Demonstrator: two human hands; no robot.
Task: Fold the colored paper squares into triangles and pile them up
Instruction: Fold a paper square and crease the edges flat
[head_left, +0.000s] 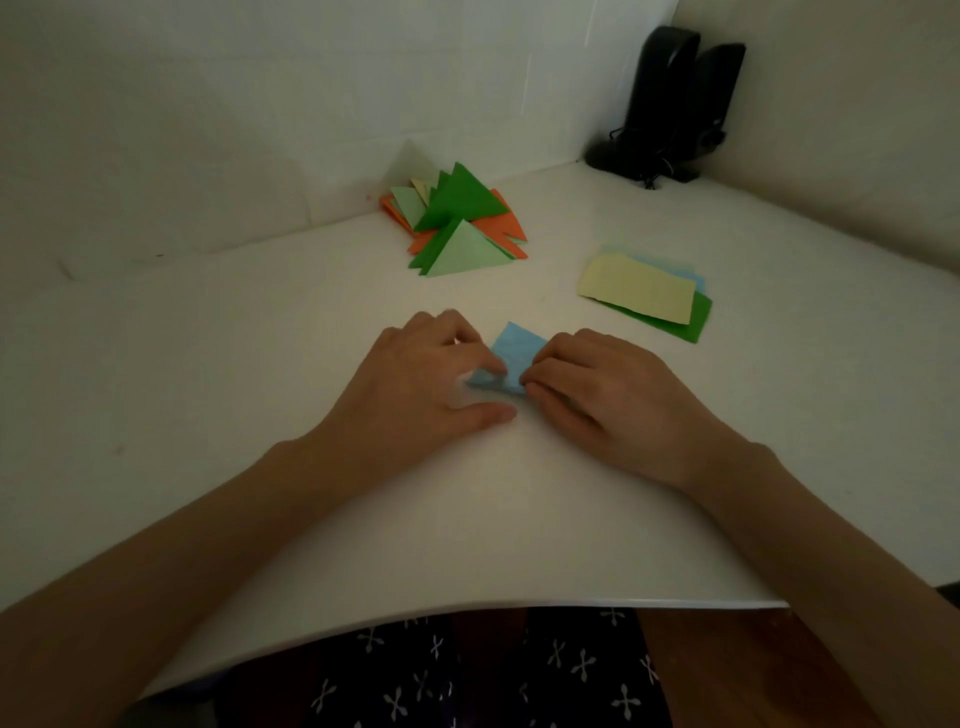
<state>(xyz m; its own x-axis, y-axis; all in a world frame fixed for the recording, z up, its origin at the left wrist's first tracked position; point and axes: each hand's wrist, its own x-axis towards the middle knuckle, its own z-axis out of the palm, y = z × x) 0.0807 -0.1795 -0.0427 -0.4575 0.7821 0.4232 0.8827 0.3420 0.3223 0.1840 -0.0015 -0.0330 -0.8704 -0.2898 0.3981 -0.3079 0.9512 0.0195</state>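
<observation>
**Blue paper half folded between two hands**

Head view: I see the blue paper (517, 353) lying on the white worktop (467, 519), in the middle, between both hands. The left hand (431, 374) has its fingers curled onto the left edge of the paper and grips it there. Its thumb lies flat on the worktop, apart from the paper. The right hand (597, 395) grips the right edge with curled fingertips. The near left corner looks lifted, so I think the fold is begun but not yet pressed flat.

The paper is thin and very light. It bends with no effort, it can crease in the wrong place, and it can slide on the smooth worktop. I would hold it by the corners, line up the tips, then rub along the fold.

The pile of triangles (457, 218) sits far back by the wall: green, orange and pale ones, a bit messy. The flat squares (644, 291) wait on the right, yellow on top, with blue and green under it.

The hands cover both sides of the blue paper, so I cannot tell where the fold runs or if the corners meet. I cannot count the triangles. A black thing (670, 104) in the far corner is too dark to name.
</observation>
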